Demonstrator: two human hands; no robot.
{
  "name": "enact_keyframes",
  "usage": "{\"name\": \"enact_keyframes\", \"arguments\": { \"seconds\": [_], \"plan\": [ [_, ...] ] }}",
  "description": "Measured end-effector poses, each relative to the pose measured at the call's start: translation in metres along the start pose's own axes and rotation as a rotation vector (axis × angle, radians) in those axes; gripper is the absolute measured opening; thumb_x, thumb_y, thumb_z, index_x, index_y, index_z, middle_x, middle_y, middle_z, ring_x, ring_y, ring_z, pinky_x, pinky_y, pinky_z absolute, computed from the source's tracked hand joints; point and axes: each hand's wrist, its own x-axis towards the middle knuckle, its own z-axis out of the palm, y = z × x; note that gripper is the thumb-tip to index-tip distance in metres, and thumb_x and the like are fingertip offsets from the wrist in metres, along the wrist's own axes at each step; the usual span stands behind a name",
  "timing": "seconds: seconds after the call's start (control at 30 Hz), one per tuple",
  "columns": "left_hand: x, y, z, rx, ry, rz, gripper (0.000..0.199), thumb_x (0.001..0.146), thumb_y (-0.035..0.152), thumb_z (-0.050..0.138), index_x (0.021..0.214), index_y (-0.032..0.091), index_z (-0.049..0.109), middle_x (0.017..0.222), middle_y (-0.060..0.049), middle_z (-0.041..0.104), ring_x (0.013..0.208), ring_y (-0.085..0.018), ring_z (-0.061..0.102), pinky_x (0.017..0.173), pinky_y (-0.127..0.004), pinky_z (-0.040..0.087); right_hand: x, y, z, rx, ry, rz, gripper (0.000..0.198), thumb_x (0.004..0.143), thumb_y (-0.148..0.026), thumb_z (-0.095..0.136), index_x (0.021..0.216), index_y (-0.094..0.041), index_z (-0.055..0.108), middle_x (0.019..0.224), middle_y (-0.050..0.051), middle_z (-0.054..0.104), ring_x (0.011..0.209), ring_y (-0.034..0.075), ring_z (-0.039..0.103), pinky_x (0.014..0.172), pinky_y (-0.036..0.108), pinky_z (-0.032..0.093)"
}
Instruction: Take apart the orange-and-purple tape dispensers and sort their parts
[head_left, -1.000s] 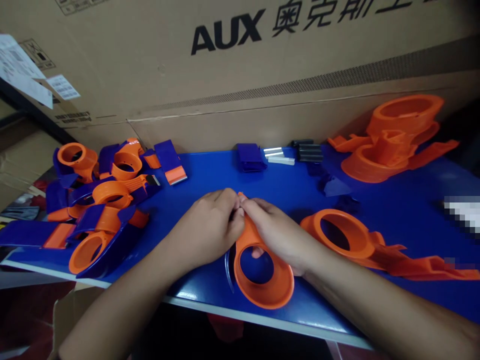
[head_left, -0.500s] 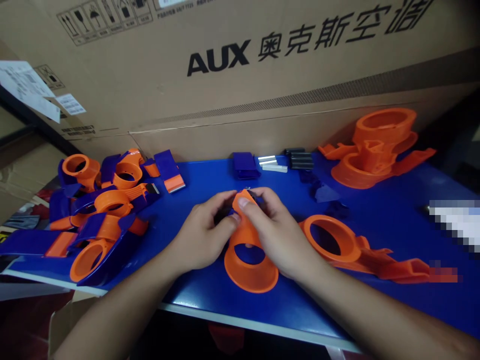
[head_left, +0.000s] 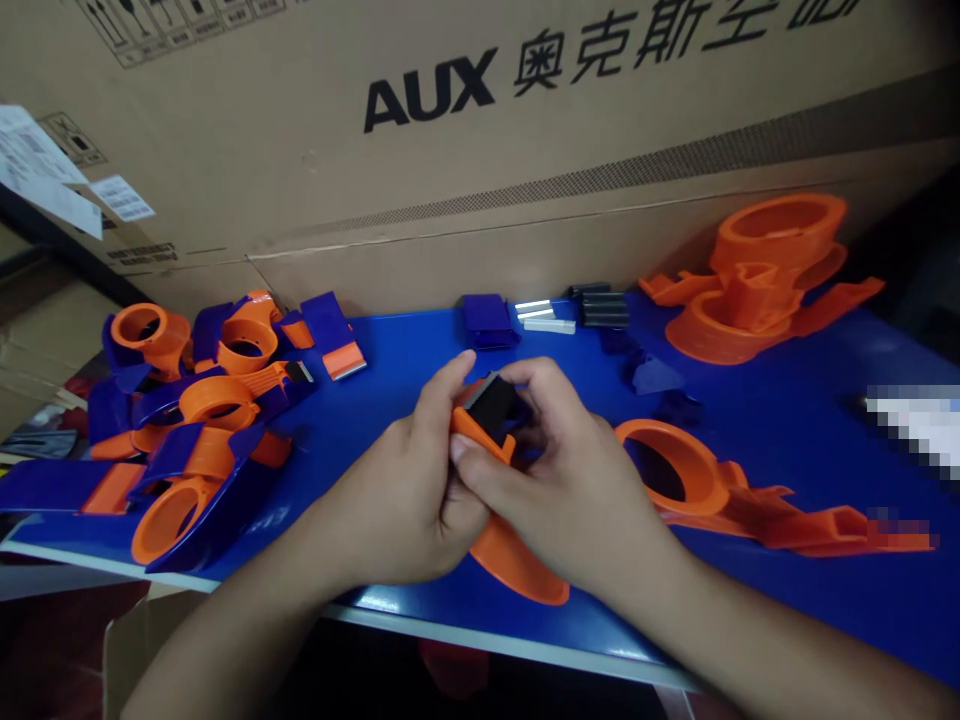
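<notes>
Both hands hold an orange tape dispenser (head_left: 523, 568) above the blue table, close to its front edge. A black piece with a serrated metal blade (head_left: 487, 400) sits at its upper end, tilted toward me. My left hand (head_left: 420, 500) is closed round the left side, its thumb pointing up beside the blade. My right hand (head_left: 562, 470) grips the other side, thumb pressed on the orange part below the black piece. The fingers hide much of the dispenser's middle. Just right of my right hand lies another orange dispenser frame (head_left: 705, 490).
Several orange and blue tape dispensers (head_left: 202, 440) are heaped at the left. Behind my hands are a blue part (head_left: 487, 320), metal strips (head_left: 535, 310) and black pieces (head_left: 604, 308). Stacked orange frames (head_left: 757, 280) stand back right. A large cardboard box (head_left: 420, 190) borders the table's back.
The held dispenser has been turned and tilted, bringing the black piece and blade into view. My left thumb has lifted off the orange surface and now points up.
</notes>
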Motion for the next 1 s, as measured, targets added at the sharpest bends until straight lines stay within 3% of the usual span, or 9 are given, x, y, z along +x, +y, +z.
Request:
{"name": "enact_keyframes", "arguments": {
  "seconds": [0.13, 0.27, 0.5, 0.67, 0.87, 1.0],
  "plan": [
    [-0.001, 0.002, 0.005, 0.078, 0.028, 0.008, 0.092, 0.08, 0.012, 0.056, 0.158, 0.016, 0.009, 0.103, -0.008, 0.065, 0.076, -0.018, 0.064, 0.064, -0.029, 0.054, 0.0, -0.004, -0.001, -0.062, 0.004, 0.031, 0.029, 0.083, -0.038, 0.07, 0.103, -0.028, 0.051, 0.079, -0.004, 0.071, 0.06, 0.015, 0.065, 0.051, 0.025, 0.046],
    [-0.001, 0.004, 0.005, 0.086, 0.003, -0.033, 0.084, 0.082, 0.012, 0.056, 0.155, 0.017, 0.015, 0.096, -0.005, 0.063, 0.073, -0.017, 0.063, 0.062, -0.029, 0.053, 0.0, -0.007, -0.001, -0.091, 0.006, 0.073, 0.029, 0.083, -0.039, 0.069, 0.1, -0.028, 0.048, 0.069, -0.006, 0.066, 0.054, 0.014, 0.061, 0.046, 0.023, 0.042],
    [0.002, 0.007, 0.003, 0.064, -0.015, -0.095, 0.073, 0.082, 0.008, 0.053, 0.149, 0.018, 0.026, 0.102, -0.008, 0.067, 0.082, -0.019, 0.067, 0.069, -0.03, 0.053, 0.002, -0.007, 0.0, -0.134, -0.004, 0.138, 0.027, 0.085, -0.044, 0.063, 0.093, -0.027, 0.042, 0.057, -0.008, 0.056, 0.046, 0.014, 0.053, 0.039, 0.023, 0.035],
    [0.007, 0.005, 0.006, 0.042, -0.026, -0.131, 0.065, 0.085, 0.009, 0.052, 0.146, 0.018, 0.03, 0.104, -0.008, 0.068, 0.086, -0.02, 0.068, 0.069, -0.028, 0.053, 0.007, -0.005, 0.001, -0.203, -0.004, 0.177, 0.029, 0.085, -0.047, 0.061, 0.089, -0.027, 0.04, 0.059, -0.007, 0.058, 0.048, 0.015, 0.056, 0.04, 0.024, 0.036],
    [0.012, -0.001, 0.01, 0.029, 0.032, -0.145, 0.058, 0.086, 0.006, 0.048, 0.142, 0.018, 0.038, 0.095, -0.005, 0.068, 0.076, -0.016, 0.065, 0.066, -0.026, 0.051, 0.013, -0.002, 0.003, -0.221, 0.004, 0.215, 0.031, 0.086, -0.051, 0.06, 0.088, -0.026, 0.04, 0.065, -0.004, 0.062, 0.054, 0.017, 0.059, 0.044, 0.026, 0.04],
    [0.01, -0.011, 0.007, -0.032, 0.013, -0.184, 0.062, 0.092, 0.01, 0.046, 0.151, 0.021, 0.032, 0.109, -0.008, 0.068, 0.083, -0.017, 0.066, 0.076, -0.032, 0.055, 0.014, 0.003, 0.002, -0.13, 0.014, 0.23, 0.035, 0.088, -0.056, 0.061, 0.092, -0.025, 0.046, 0.07, -0.002, 0.064, 0.059, 0.017, 0.061, 0.049, 0.028, 0.045]
  ]
}}
